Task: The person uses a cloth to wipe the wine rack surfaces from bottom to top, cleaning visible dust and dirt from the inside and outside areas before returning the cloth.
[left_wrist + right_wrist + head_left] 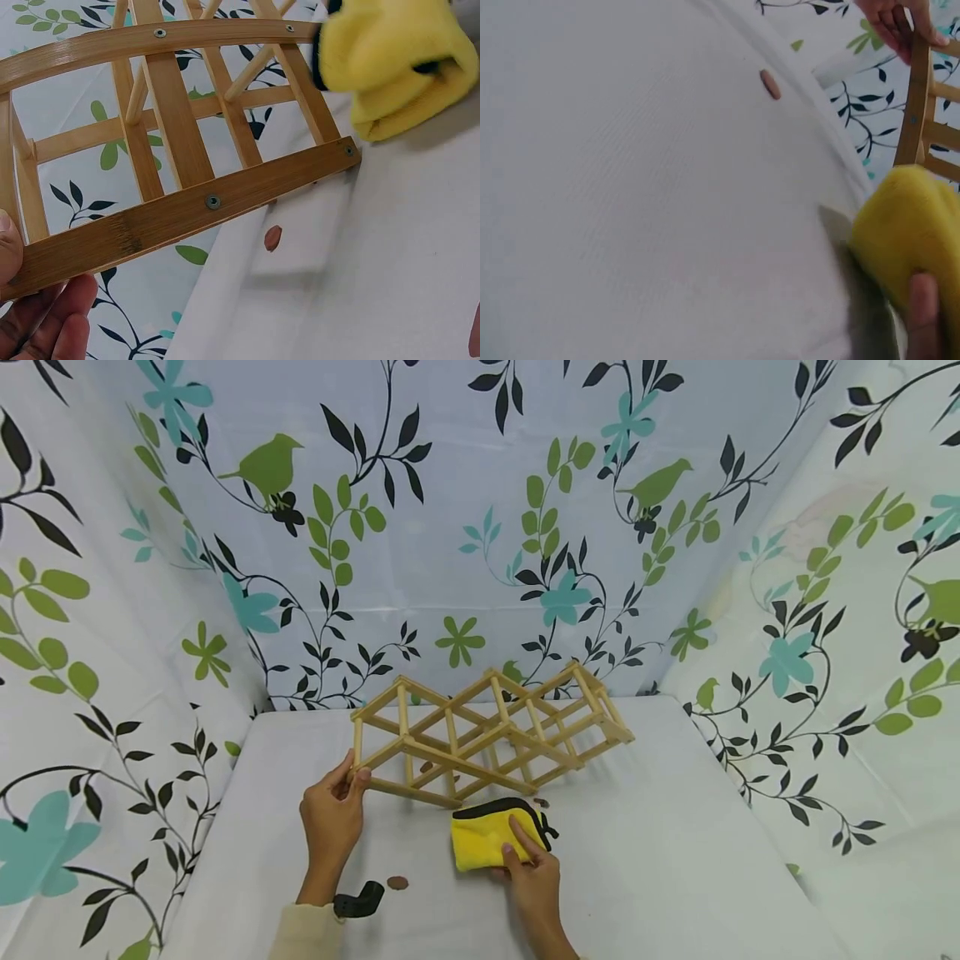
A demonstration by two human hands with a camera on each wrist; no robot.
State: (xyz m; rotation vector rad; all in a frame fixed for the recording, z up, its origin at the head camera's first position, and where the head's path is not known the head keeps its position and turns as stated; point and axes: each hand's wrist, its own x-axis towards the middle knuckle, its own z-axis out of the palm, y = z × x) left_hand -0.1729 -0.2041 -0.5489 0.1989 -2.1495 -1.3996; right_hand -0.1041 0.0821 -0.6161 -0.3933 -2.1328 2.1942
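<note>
A wooden lattice rack [480, 727] stands on the white-covered table. My left hand [332, 814] pinches its near left end between thumb and fingers; in the left wrist view, fingers [64, 322] show beneath a wooden slat [172, 217]. With my right hand [534, 868] I grip a folded yellow cloth [480, 842] with black edging, just in front of the rack. The right wrist view shows the yellow cloth [911, 217] beside the rack's slat [915, 112], a finger lying across it. Most of the right hand is out of that view.
A small flat brown piece [397, 882] lies on the white table cover [652, 852] near my left forearm. Another brown piece [542, 802] lies beside the cloth, with more under the rack. A patterned curtain [450, 527] hangs behind and at both sides.
</note>
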